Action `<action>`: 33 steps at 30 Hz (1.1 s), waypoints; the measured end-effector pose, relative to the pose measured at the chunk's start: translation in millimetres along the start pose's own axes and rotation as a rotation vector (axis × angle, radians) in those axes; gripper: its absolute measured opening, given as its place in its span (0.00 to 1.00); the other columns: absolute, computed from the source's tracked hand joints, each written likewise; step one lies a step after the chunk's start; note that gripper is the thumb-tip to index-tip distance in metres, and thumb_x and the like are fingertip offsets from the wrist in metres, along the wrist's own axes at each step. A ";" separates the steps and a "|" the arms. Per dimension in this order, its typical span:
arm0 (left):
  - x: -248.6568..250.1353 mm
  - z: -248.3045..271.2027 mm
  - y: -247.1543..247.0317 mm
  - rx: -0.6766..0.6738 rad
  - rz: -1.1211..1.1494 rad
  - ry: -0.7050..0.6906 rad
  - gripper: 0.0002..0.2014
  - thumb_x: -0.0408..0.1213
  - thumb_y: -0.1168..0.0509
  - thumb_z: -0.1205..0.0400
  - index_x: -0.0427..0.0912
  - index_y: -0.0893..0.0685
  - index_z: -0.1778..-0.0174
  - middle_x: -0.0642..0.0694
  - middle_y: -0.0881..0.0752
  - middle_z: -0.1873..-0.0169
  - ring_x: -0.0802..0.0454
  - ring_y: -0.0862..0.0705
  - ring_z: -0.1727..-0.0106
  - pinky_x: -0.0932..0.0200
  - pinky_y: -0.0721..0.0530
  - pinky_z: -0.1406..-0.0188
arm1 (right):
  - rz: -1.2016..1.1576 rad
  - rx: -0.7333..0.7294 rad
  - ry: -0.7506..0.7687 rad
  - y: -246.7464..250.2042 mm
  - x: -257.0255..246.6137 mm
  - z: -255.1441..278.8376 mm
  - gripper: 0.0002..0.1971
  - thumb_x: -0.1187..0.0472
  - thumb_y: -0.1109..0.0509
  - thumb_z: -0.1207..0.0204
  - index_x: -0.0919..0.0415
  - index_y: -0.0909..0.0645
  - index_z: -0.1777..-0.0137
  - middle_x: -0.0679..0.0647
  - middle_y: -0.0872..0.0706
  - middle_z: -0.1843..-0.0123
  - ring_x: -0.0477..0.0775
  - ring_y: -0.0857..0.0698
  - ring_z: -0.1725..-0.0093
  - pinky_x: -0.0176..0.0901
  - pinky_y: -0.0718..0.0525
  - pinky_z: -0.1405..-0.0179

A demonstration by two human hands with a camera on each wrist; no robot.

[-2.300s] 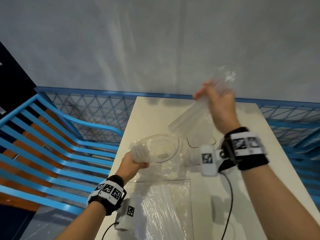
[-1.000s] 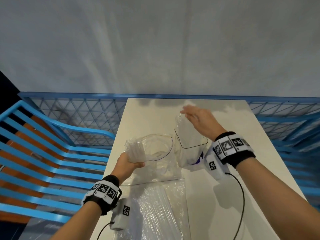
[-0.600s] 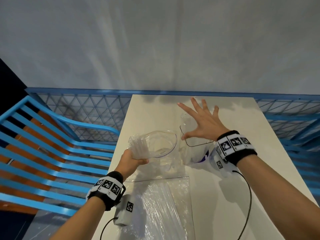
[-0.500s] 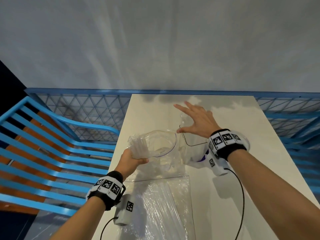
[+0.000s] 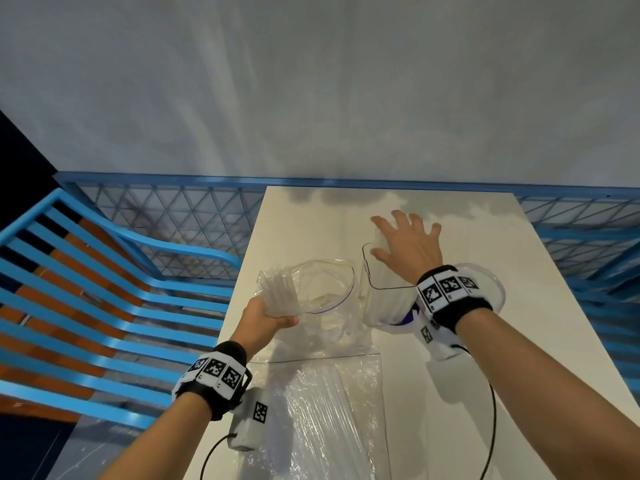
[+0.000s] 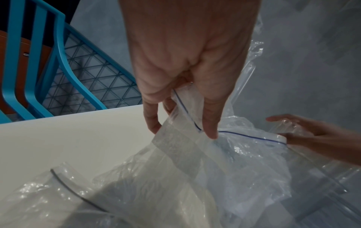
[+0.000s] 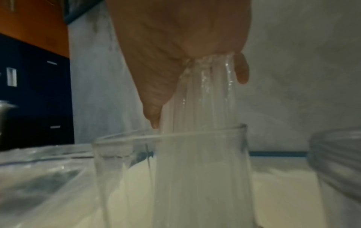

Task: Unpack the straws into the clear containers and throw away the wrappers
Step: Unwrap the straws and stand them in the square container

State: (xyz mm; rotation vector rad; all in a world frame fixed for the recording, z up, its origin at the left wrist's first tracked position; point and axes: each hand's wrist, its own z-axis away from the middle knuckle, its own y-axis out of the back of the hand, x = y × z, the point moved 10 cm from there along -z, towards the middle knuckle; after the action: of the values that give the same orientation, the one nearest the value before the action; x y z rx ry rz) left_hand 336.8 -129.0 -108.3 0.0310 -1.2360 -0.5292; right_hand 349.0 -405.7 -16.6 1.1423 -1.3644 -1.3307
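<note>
Straws (image 7: 203, 95), clear and bundled, stand upright in the clear container (image 5: 384, 299) on the white table (image 5: 540, 341), their tops poking above its rim. They are hard to pick out: in the head view they are pale streaks through the container wall, and the right hand (image 5: 408, 251) covers their upper ends. That hand lies over the tops with fingers spread and nearly straight; the right wrist view shows the palm pressed on the straw ends, thumb down beside the bundle, nothing clasped.

Just left of the container, the left hand (image 5: 263, 323) is closed around the neck of a zip bag (image 5: 318, 292), holding its mouth up and open. In the left wrist view, thumb and fingers pinch the bag's blue-lined edge (image 6: 187, 114). How many straws remain inside the bag cannot be told; everything there is transparent on transparent.

Nearer the person than the container lies another plastic bag of straws (image 5: 329, 410), flat on the table and cut off by the bottom edge. A second clear vessel (image 5: 491, 282) sits right of the container, mostly hidden behind the right wrist. A blue chair (image 5: 121, 306) stands left of the table.
</note>
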 end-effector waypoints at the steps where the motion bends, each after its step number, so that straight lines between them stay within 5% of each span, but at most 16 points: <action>1: 0.4 0.3 0.7 0.005 -0.004 0.001 0.20 0.26 0.24 0.28 0.38 0.15 0.40 0.43 0.10 0.48 0.50 0.13 0.45 0.59 0.17 0.46 | -0.050 0.004 0.007 0.2 -0.2 -0.7 0.29 0.44 0.37 0.21 0.46 0.38 0.20 0.56 0.31 0.22 0.64 0.33 0.24 0.66 0.31 0.33; 4: 1.7 1.1 -0.2 0.006 -0.004 0.001 0.18 0.25 0.24 0.28 0.39 0.15 0.42 0.43 0.11 0.50 0.49 0.13 0.46 0.57 0.17 0.45 | -0.070 -0.027 0.003 0.2 0.5 -2.6 0.29 0.44 0.38 0.20 0.49 0.37 0.21 0.57 0.30 0.23 0.64 0.32 0.25 0.65 0.30 0.32; 8: 4.2 2.8 0.5 0.005 -0.015 0.008 0.17 0.27 0.23 0.28 0.43 0.16 0.45 0.45 0.11 0.51 0.48 0.13 0.46 0.51 0.17 0.40 | 0.083 -0.047 -0.020 16.6 -4.7 0.4 0.40 0.33 0.40 0.24 0.44 0.51 0.16 0.63 0.47 0.15 0.73 0.50 0.17 0.84 0.52 0.29; 10: 0.0 1.5 1.3 -0.002 -0.048 0.021 0.20 0.30 0.22 0.28 0.43 0.17 0.42 0.45 0.12 0.49 0.47 0.14 0.44 0.52 0.17 0.39 | 0.000 0.121 0.043 50.0 -24.2 7.4 0.37 0.39 0.35 0.23 0.50 0.43 0.17 0.67 0.41 0.17 0.75 0.43 0.19 0.83 0.46 0.29; 12: -3.3 -0.1 2.3 0.000 -0.115 0.032 0.30 0.40 0.19 0.32 0.41 0.21 0.35 0.44 0.15 0.43 0.47 0.16 0.41 0.52 0.18 0.39 | -0.299 0.320 0.156 80.7 -48.0 20.6 0.26 0.53 0.33 0.21 0.58 0.30 0.24 0.66 0.27 0.27 0.70 0.27 0.27 0.70 0.32 0.29; 13: -5.9 -1.7 3.6 0.009 -0.150 0.040 0.37 0.47 0.17 0.37 0.41 0.23 0.33 0.44 0.17 0.40 0.47 0.17 0.40 0.50 0.17 0.38 | -0.502 0.308 0.197 83.0 -59.4 25.2 0.22 0.57 0.33 0.21 0.61 0.26 0.28 0.64 0.23 0.31 0.65 0.23 0.32 0.62 0.28 0.30; 15: -10.8 -4.7 6.3 0.016 -0.202 0.039 0.46 0.56 0.17 0.45 0.41 0.24 0.33 0.44 0.21 0.38 0.47 0.18 0.40 0.47 0.17 0.36 | -0.750 0.072 0.237 61.1 -88.1 33.0 0.23 0.58 0.31 0.21 0.61 0.27 0.28 0.60 0.22 0.33 0.57 0.22 0.33 0.52 0.26 0.30; 18: -15.3 -7.7 9.0 -0.013 -0.200 0.037 0.47 0.57 0.16 0.50 0.44 0.20 0.35 0.45 0.17 0.41 0.48 0.15 0.42 0.44 0.15 0.38 | -0.797 -0.405 0.238 -1.5 -130.8 55.9 0.42 0.50 0.23 0.29 0.57 0.40 0.18 0.57 0.28 0.23 0.55 0.28 0.25 0.41 0.31 0.30; 21: 10.0 11.1 1.1 -0.076 -0.156 0.002 0.35 0.34 0.16 0.38 0.46 0.20 0.35 0.49 0.16 0.44 0.47 0.14 0.45 0.51 0.13 0.44 | -1.001 -0.530 0.173 -38.7 -152.5 70.3 0.43 0.52 0.18 0.35 0.53 0.35 0.22 0.51 0.22 0.30 0.52 0.23 0.31 0.44 0.26 0.29; 23: 18.1 18.1 -5.8 -0.130 -0.106 -0.025 0.31 0.21 0.22 0.32 0.53 0.22 0.40 0.55 0.18 0.45 0.52 0.15 0.46 0.64 0.15 0.52 | -1.202 -0.454 0.076 -51.4 -155.0 67.7 0.32 0.52 0.17 0.37 0.50 0.25 0.33 0.48 0.15 0.39 0.49 0.16 0.39 0.48 0.19 0.33; 27: 28.9 24.3 -4.6 -0.113 -0.035 -0.102 0.33 0.18 0.24 0.31 0.56 0.20 0.38 0.50 0.16 0.43 0.51 0.15 0.43 0.68 0.16 0.55 | -1.476 -0.217 -0.140 -49.1 -135.8 57.0 0.05 0.61 0.23 0.30 0.57 0.13 0.54 0.48 0.11 0.60 0.45 0.13 0.57 0.38 0.17 0.52; 30: 28.1 22.0 4.0 -0.057 -0.077 -0.114 0.33 0.20 0.24 0.31 0.52 0.19 0.33 0.46 0.17 0.43 0.50 0.16 0.46 0.69 0.18 0.54 | -1.519 -0.106 -0.287 -43.3 -108.9 47.3 0.08 0.60 0.25 0.29 0.64 0.12 0.53 0.48 0.14 0.64 0.43 0.16 0.61 0.34 0.20 0.60; 33: 20.9 19.1 12.2 -0.021 -0.122 -0.090 0.30 0.21 0.24 0.30 0.52 0.17 0.36 0.44 0.17 0.46 0.48 0.18 0.49 0.68 0.20 0.56 | -1.562 -0.015 -0.320 -23.4 -82.8 37.4 0.04 0.63 0.27 0.34 0.64 0.13 0.64 0.52 0.13 0.62 0.50 0.16 0.59 0.45 0.19 0.54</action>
State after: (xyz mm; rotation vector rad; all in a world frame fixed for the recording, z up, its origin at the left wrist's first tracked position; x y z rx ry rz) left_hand 328.7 -121.7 -79.4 0.0662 -1.3219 -0.6551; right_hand 328.0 -317.4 -40.6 2.1722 -0.4209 -2.6161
